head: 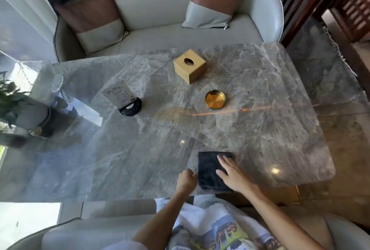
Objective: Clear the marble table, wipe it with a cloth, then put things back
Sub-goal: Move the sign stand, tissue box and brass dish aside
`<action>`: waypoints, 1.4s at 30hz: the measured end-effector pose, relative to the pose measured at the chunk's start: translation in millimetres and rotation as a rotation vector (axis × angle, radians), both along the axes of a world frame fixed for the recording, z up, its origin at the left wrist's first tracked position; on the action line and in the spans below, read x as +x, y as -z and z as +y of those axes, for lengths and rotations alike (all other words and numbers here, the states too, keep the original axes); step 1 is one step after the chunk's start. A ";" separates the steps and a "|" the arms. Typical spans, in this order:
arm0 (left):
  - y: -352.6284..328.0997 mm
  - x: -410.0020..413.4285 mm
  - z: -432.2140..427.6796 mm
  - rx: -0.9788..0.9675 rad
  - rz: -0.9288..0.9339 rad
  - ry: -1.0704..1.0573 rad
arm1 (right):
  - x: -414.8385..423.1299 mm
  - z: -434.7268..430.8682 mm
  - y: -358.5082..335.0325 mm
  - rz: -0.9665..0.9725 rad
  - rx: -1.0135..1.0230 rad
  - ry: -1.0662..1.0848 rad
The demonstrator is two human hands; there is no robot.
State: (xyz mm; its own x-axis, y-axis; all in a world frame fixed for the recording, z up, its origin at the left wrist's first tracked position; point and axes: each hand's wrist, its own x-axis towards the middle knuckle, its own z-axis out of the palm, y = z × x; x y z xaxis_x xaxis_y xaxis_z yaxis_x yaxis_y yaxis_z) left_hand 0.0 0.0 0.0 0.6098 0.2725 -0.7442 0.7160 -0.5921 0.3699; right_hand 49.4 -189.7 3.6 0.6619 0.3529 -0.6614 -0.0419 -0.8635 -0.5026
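Cloth (pixel 212 171), dark and folded into a rectangle, lies flat on the near edge of the marble table (pixel 260 133), right in front of the person. The right hand (pixel 233 173) rests open on it, palm down, fingers spread over its right half – pressing rather than gripping. The left hand (pixel 187 179) is curled at the cloth's left edge, touching it; whether it pinches the fabric or only steadies it I cannot tell. Nothing has been cleared: the gold box (pixel 189 66) stands toward the far side, the brass dish (pixel 215 99) sits nearer and a little to its right, and the card stand (pixel 125 99) with its black base is off to the left, all well apart from the hands. A plant pot (pixel 30 117) shows at the left edge, half lost in window glare. So by my reading the task is at its very start, with the cloth laid ready and the clearing step not begun. The next move, I judge, is to let go of the cloth and reach across for the three small things – the dish and box are a long stretch from this seat – and set them off the marble, perhaps on the sofa (pixel 170 33) beyond, before any wiping. The card stand looks top-heavy and would want lifting by its base.
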 end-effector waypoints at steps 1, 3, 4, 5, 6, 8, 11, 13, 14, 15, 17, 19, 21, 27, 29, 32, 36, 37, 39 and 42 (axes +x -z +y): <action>2.4 -1.0 -6.5 -0.019 0.014 -0.012 | -5.1 -0.2 3.6 0.022 -0.025 -0.005; 3.1 -1.2 -16.9 -0.034 0.032 -0.049 | -11.6 -3.9 11.1 0.074 -0.087 -0.034; 1.5 -0.4 -21.1 -0.041 0.030 -0.060 | -15.5 -5.4 11.5 0.099 -0.104 -0.048; 0.5 -0.1 -24.9 -0.050 0.027 -0.069 | -18.1 -8.9 15.3 0.106 -0.115 -0.061; 0.6 0.1 -27.6 -0.052 0.028 -0.074 | -20.4 -12.5 17.9 0.098 -0.128 -0.082; 4.2 1.1 -30.0 -0.054 0.028 -0.103 | -21.6 -17.0 21.7 0.064 -0.148 -0.122; 9.2 3.4 -28.9 -0.073 0.048 -0.147 | -23.1 -18.5 26.0 0.043 -0.173 -0.161; 10.2 5.2 -28.4 -0.081 0.049 -0.150 | -22.5 -18.9 24.9 0.024 -0.203 -0.202; 10.4 5.4 -27.8 -0.080 0.053 -0.148 | -21.4 -19.0 24.0 0.018 -0.219 -0.225; 10.0 6.1 -26.9 -0.081 0.059 -0.142 | -19.8 -18.2 21.5 0.014 -0.233 -0.239; 5.5 8.3 -22.3 -0.069 0.068 -0.120 | -13.1 -14.7 14.9 -0.008 -0.241 -0.237; -1.0 15.1 -11.1 -0.035 0.044 -0.098 | 0.8 -8.7 3.7 -0.066 -0.193 -0.202; -10.6 28.5 7.1 0.007 -0.017 -0.091 | 23.7 0.3 -12.8 -0.112 -0.119 -0.154; -66.2 82.8 97.9 0.193 -0.294 -0.206 | 123.7 70.8 -66.2 -0.205 -0.052 -0.126; -87.4 94.7 136.5 0.237 -0.377 -0.275 | 151.9 109.9 -84.5 -0.237 -0.010 -0.172; -103.5 106.3 197.7 0.236 -0.435 -0.454 | 186.2 178.7 -118.8 -0.328 0.038 -0.306; -95.3 108.8 260.4 0.008 -0.391 -0.841 | 215.7 275.5 -154.1 -0.422 0.088 -0.447; -90.8 110.5 272.7 -0.044 -0.390 -0.915 | 221.1 299.0 -157.5 -0.434 0.102 -0.475; -76.7 116.2 294.2 -0.133 -0.358 -0.992 | 229.3 342.3 -161.0 -0.458 0.124 -0.525; -46.5 129.9 317.1 -0.324 -0.275 -1.076 | 238.4 399.5 -153.3 -0.469 0.097 -0.592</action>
